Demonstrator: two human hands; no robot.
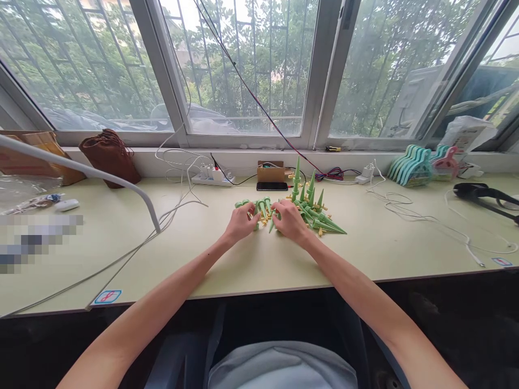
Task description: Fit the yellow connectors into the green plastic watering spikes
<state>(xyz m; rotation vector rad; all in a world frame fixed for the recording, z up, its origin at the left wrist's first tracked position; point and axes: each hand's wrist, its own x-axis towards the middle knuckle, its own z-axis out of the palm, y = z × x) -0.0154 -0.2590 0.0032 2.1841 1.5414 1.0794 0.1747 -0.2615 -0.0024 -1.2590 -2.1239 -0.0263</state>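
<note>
My left hand [242,221] is closed at the middle of the table, thumb and fingers pinching a green plastic watering spike [256,207]. Just right of it, my right hand [289,219] curls its fingers around another green spike [271,227], whose tip points down toward me; the fingers partly hide it. Between and behind the hands lie several more green spikes [262,206] with small yellow valves [265,221]. To the right of my right hand is a pile of green spikes [321,217], mostly lying down. A few, such as the tall spike [297,175], stand upright.
Behind the hands are a small cardboard box [271,173] and a black phone [272,186]. A power strip [213,175] stands left of them. White cables [425,219] trail rightward near teal hangers [410,165]. A curved white tube [121,175] arches at left.
</note>
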